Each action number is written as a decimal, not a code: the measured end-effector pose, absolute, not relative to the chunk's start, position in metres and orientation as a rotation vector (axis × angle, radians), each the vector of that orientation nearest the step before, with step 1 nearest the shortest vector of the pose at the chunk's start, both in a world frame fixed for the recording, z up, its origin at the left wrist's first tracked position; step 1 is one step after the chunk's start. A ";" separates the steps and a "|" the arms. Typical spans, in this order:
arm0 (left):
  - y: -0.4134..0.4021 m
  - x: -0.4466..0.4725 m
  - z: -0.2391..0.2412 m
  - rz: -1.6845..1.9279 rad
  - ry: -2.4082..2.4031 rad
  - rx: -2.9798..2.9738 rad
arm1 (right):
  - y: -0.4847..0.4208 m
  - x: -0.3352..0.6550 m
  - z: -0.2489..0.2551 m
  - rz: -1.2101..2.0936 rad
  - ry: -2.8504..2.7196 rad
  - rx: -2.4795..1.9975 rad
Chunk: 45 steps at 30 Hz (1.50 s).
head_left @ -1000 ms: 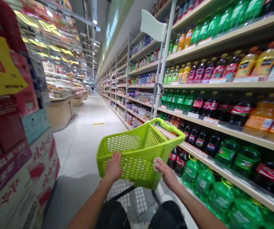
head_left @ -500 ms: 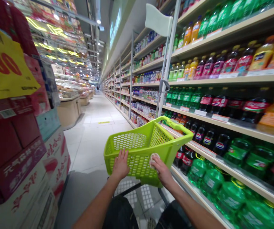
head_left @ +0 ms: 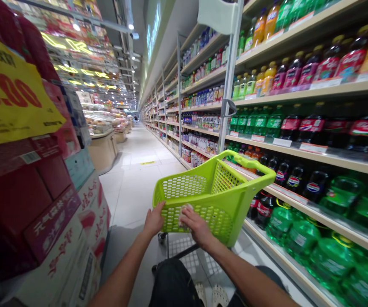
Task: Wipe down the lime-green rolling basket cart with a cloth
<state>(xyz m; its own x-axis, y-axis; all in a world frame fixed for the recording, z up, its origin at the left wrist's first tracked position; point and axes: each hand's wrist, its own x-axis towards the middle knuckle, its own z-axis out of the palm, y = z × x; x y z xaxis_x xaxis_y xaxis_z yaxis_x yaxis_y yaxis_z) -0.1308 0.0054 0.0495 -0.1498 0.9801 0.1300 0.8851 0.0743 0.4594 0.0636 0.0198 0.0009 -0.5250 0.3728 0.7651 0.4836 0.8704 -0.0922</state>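
A lime-green plastic shopping cart [head_left: 235,213] with pierced walls stands side-on before me, its basket bare inside where I can see. Around the left end of the basket, my left hand [head_left: 154,219] grips the corner, some fingers hidden behind it. My right hand [head_left: 198,224] is closed on a crumpled white cloth [head_left: 185,213], pressing it against the near wall, left of the middle. Dark cart legs and a caster [head_left: 162,238] show below the basket.
Shelves of drink bottles [head_left: 312,183] run along the right, close to the cart handle. Stacked drink cartons [head_left: 75,230] with a yellow price sign [head_left: 17,94] rise at the left. A pale tiled aisle [head_left: 132,170] stretches ahead past display counters [head_left: 102,151].
My right hand has slid the cloth leftward along the basket wall. My left hand has shifted from the wall's face to the left corner. The view has turned slightly.
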 end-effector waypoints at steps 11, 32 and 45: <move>0.013 -0.147 0.044 1.184 1.737 1.431 | 0.021 0.012 -0.030 -0.176 -2.549 -0.539; 0.010 -0.073 0.061 0.358 2.151 2.234 | 0.045 0.083 0.005 -0.240 -2.163 -0.745; 0.009 -0.063 0.058 0.284 2.266 2.231 | 0.044 0.111 0.012 -0.317 -2.137 -0.722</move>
